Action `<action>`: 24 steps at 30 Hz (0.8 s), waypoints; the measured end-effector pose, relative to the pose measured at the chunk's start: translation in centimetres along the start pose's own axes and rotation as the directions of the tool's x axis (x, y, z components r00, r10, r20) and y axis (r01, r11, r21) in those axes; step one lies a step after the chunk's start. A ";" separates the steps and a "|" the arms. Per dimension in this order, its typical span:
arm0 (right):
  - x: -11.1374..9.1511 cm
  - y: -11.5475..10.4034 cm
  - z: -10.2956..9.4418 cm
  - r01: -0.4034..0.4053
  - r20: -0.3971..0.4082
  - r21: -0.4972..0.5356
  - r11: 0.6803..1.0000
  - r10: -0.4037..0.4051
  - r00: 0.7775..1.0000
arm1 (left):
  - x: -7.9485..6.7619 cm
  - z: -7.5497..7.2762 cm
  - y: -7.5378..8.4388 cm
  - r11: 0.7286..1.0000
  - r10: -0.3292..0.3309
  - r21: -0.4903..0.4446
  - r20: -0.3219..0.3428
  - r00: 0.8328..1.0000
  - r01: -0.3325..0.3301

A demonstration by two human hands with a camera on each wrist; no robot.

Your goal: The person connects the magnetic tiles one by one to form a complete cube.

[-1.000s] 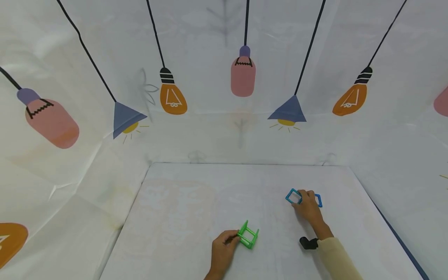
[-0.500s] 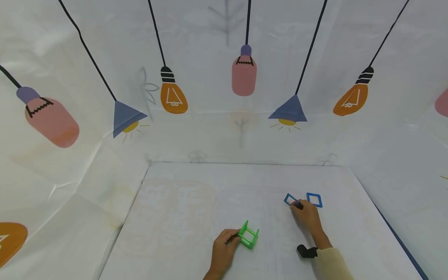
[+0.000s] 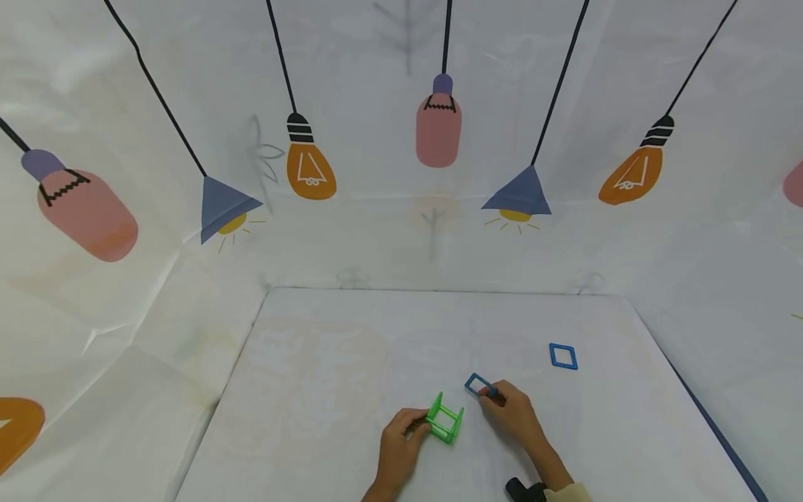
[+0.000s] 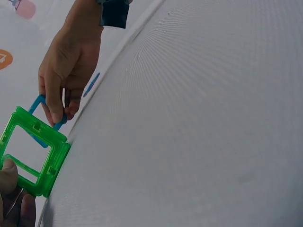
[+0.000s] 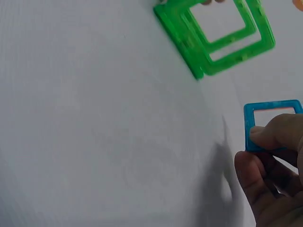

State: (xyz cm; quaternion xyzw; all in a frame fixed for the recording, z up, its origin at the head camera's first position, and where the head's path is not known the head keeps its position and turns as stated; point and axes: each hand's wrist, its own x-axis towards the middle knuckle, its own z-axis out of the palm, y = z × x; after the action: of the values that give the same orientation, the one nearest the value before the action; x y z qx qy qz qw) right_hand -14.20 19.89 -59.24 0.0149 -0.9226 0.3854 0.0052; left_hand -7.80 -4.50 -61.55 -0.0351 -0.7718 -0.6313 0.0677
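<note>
My left hand (image 3: 399,446) pinches a group of joined green square frame tiles (image 3: 450,436) by its left side; in the left wrist view these green tiles (image 4: 56,163) stand up at an angle to one another. To the right, my right hand (image 3: 516,417) holds a blue square frame tile (image 3: 475,377) between thumb and fingers. The right wrist view shows the thumb on the edge of this blue tile (image 5: 274,103), apart from the green tiles (image 5: 236,59). Part of the left hand's fingers is hidden behind the green tiles.
Another blue square frame tile (image 3: 564,367) lies flat on the white table (image 3: 326,418), farther back on the right. A white sheet (image 3: 376,244) printed with lamps and bulbs rises behind the table. A black wrist camera (image 3: 525,490) sits on the right wrist.
My right hand has picked up one blue tile from beside the other and carried it left and nearer, towards the green tiles. The left hand has stayed in place with the green tiles.
</note>
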 end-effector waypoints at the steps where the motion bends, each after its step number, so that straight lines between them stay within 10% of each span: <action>1: -0.2 -0.3 0.3 0.018 0.001 0.004 1.000 -0.018 1.000 | 0.0 0.0 0.0 1.000 0.005 -0.002 0.000 1.000 -0.005; 24: -1.3 -2.5 2.1 0.163 0.191 -0.024 0.986 -0.155 0.969 | 0.0 0.1 -0.3 0.999 0.041 0.001 -0.014 0.999 -0.041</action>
State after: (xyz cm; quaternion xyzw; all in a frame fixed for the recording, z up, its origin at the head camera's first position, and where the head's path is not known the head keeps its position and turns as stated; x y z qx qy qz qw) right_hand -12.77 16.69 -58.98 0.1251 -0.9222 0.3624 -0.0508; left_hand -7.89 -4.49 -61.87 -0.0465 -0.7706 -0.6297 0.0864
